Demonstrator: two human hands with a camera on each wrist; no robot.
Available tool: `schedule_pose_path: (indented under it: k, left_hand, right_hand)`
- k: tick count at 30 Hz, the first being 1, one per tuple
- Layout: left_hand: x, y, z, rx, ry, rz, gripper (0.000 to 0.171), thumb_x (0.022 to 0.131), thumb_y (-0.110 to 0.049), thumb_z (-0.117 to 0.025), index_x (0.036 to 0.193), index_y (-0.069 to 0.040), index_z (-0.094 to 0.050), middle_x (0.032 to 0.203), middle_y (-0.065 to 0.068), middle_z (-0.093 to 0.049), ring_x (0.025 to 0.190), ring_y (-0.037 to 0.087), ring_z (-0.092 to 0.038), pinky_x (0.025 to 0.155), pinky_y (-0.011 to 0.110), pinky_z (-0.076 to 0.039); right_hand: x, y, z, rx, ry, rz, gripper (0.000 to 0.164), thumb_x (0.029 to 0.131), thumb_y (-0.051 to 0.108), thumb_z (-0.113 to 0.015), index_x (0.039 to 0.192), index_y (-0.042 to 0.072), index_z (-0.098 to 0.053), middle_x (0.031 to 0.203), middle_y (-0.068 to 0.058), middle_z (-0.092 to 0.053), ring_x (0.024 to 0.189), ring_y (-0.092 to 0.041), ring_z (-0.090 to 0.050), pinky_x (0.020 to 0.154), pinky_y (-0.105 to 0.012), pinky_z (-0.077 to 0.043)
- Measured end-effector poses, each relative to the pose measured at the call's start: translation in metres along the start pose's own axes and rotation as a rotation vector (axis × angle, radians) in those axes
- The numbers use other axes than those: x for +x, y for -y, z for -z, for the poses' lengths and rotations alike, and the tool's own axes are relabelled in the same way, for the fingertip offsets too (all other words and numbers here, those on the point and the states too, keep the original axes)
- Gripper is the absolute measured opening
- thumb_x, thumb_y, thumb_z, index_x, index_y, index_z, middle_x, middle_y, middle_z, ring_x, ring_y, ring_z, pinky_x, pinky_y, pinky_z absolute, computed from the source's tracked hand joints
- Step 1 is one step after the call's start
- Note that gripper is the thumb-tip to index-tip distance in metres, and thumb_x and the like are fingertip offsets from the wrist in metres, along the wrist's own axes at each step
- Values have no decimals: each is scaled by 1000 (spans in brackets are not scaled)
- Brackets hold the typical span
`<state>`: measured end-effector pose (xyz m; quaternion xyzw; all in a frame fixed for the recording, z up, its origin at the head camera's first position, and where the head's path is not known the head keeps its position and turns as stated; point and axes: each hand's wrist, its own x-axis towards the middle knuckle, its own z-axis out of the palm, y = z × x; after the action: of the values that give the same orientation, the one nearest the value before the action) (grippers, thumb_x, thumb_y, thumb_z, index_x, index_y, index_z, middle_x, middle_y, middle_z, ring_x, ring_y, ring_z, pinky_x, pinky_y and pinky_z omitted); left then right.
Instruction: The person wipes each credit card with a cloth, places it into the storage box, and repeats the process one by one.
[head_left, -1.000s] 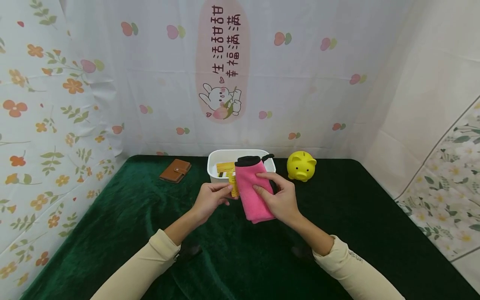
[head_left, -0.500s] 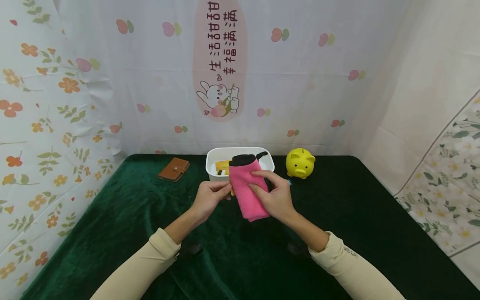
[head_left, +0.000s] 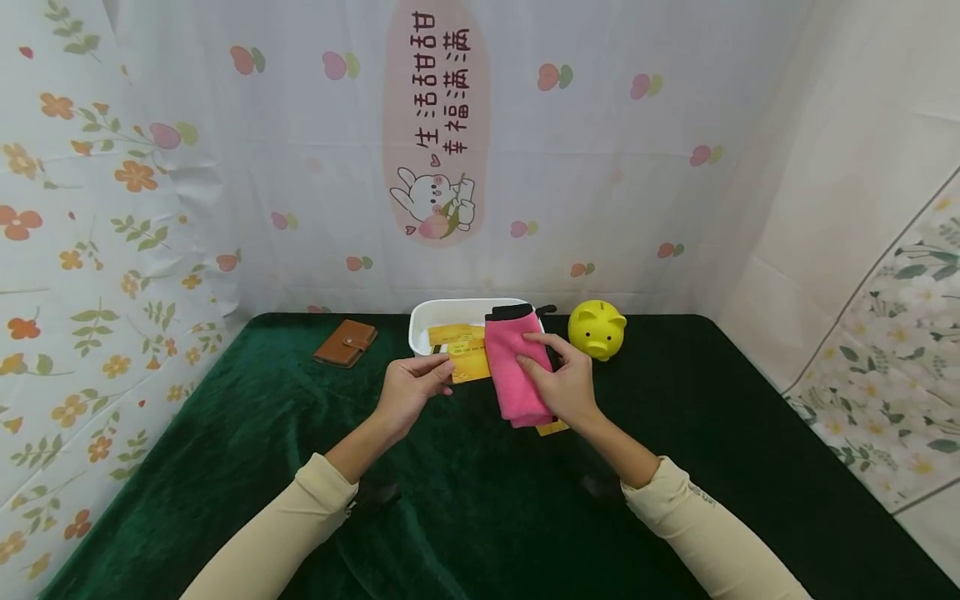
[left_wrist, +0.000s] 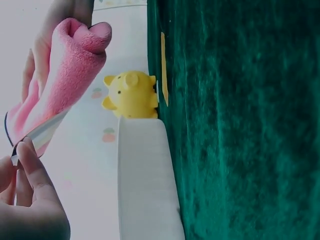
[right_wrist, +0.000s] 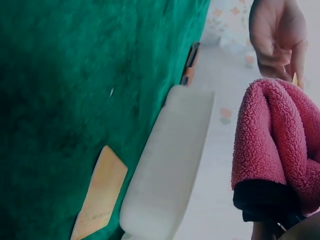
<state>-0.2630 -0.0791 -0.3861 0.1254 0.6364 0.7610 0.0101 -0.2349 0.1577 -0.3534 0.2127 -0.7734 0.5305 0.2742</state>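
Observation:
My left hand [head_left: 412, 387] pinches the left edge of a yellow card [head_left: 468, 360], printed with small lettering, between thumb and fingers. The card's other end meets the pink towel [head_left: 517, 367], a rolled, fleecy cloth with a black border and a black loop. My right hand [head_left: 564, 382] grips that towel from the right, thumb across its front. In the left wrist view the card [left_wrist: 47, 131], seen nearly edge-on, runs from the fingertips to the towel [left_wrist: 75, 70]. Another yellow card [head_left: 553, 427] lies on the table, partly hidden behind the towel and right hand.
A white basin [head_left: 420, 337] with a yellow card [head_left: 447, 333] in it stands behind the hands. To its left lies a brown snap wallet [head_left: 345, 343]; to its right sits a yellow piggy bank [head_left: 597, 330]. Dark green velvet [head_left: 465, 517] covers the table.
The towel has moved right, away from the left fingers, baring much more of the pinched card. The card on the table has come into view below the towel.

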Motion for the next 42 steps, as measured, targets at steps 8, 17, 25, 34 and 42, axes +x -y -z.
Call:
schedule_pose_path:
  k: [8,17,25,34,42]
  left_hand:
    - [12,6,6,-78,-40,30,33,96,-5,-64,123,14,-61,98,8,-72,78,13,-70,75,27,-59]
    - [34,12,7,-140,-173,105,33,97,-10,-64,123,9,-62,110,15,-71,83,14,-73,76,27,-58]
    - [48,23,11,-152,-180,214,29,98,-11,-62,122,6,-61,116,18,-69,85,14,-73,77,29,-58]
    - [43,27,0,33,-92,265,26,96,-7,-65,119,5,-63,116,20,-68,86,16,-72,80,32,-58]
    - [41,29,-35,356,205,138,26,95,-9,-67,117,4,-66,111,18,-70,93,23,-70,76,37,-59]
  right_hand:
    - [4,-10,7,-52,-12,-68,29,87,-3,-72,116,-6,-67,110,-25,-66,75,-29,-61,63,-21,-52]
    - [-1,-12,15,-75,-26,-132,29,88,-2,-72,117,-4,-67,106,-25,-66,73,-29,-60,62,-21,-51]
    - [-9,-13,21,-73,-29,-126,29,86,-1,-74,115,-5,-69,98,-24,-66,66,-21,-59,59,-21,-52]
    - [-14,-11,41,-39,-54,-178,31,87,-3,-73,117,-7,-67,110,-26,-64,70,-12,-59,63,-19,-54]
    - [-14,-2,48,-34,-59,-187,31,87,-3,-73,117,-8,-66,114,-27,-63,71,-10,-59,62,-19,-53]
